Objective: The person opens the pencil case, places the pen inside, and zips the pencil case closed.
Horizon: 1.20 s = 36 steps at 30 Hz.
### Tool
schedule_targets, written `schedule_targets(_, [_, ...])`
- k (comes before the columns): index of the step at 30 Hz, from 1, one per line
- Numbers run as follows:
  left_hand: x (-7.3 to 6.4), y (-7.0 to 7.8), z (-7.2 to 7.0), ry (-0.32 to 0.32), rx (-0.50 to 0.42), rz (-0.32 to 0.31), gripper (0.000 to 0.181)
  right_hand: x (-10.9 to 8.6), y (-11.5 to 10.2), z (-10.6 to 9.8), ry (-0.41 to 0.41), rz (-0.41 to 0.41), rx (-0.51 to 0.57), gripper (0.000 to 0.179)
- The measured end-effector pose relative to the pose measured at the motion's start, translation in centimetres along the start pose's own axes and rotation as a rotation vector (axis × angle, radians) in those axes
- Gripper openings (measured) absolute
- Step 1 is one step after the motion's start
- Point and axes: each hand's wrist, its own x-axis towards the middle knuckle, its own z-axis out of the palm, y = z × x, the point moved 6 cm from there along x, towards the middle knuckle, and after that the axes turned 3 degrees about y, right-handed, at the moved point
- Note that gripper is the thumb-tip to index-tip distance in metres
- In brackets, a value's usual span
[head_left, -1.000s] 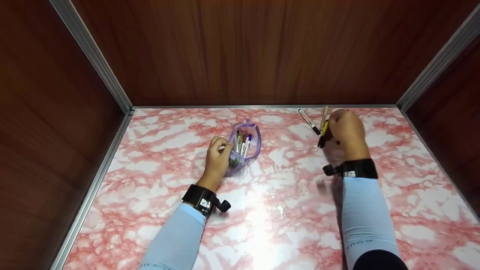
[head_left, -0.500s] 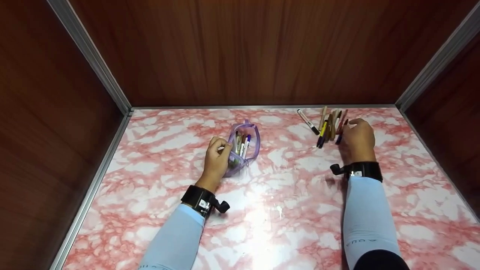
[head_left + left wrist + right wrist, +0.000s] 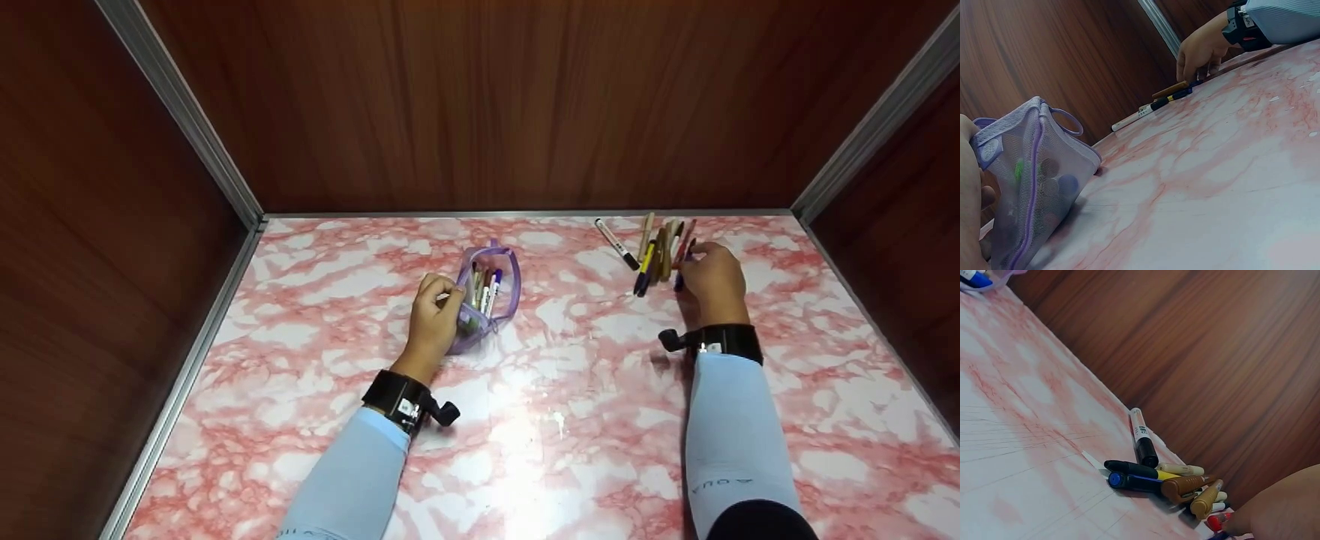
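Note:
My left hand (image 3: 435,311) pinches the near-left rim of a purple mesh pencil case (image 3: 514,289), unzipped, with several pens and markers (image 3: 491,289) inside. Its see-through side and zipper (image 3: 1033,191) face the left wrist view. At the back right, my right hand (image 3: 716,277) has thumb and fingers around a dark blue pen (image 3: 680,282) at the right end of a loose pile. In the right wrist view a red-capped pen (image 3: 1219,519) is right at the fingertips; the hand covers part of this end of the pile.
Left of my right hand lie a yellow-and-black pen (image 3: 646,266), brown pens (image 3: 663,259) and a beige pen (image 3: 646,232). A white marker with a black cap (image 3: 617,244) lies further left. Wood-grain panels (image 3: 480,105) wall the marbled table (image 3: 570,435) at the back and sides.
My right hand has moved slightly right, off the yellow-and-black pen, uncovering several pens, and now has its fingers at the dark blue pen. My left hand has stayed at the pencil case.

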Motion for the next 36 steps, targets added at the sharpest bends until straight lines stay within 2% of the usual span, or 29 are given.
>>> schedule_targets(6, [0.0,-0.1,0.0,0.003,-0.003,0.003,0.020,0.0,-0.1,0.1,-0.019,-0.012,-0.053,0.063])
schedule_targets(14, [-0.1,0.0,0.0,0.003,-0.009,0.009,0.020,0.1,0.0,0.1,0.020,-0.001,-0.086,0.055])
schedule_targets(24, [0.0,-0.1,0.1,-0.001,0.001,0.005,0.020,0.1,0.1,-0.3,0.039,0.026,-0.069,0.057])
schedule_targets(32, [0.0,-0.2,0.0,0.011,0.009,0.011,0.017,-0.2,0.2,-0.8,0.073,0.040,0.014,0.057])
schedule_targets(36, [0.0,-0.2,0.0,0.004,0.005,0.006,0.017,-0.2,0.0,-1.3,0.097,0.049,0.105,0.055])
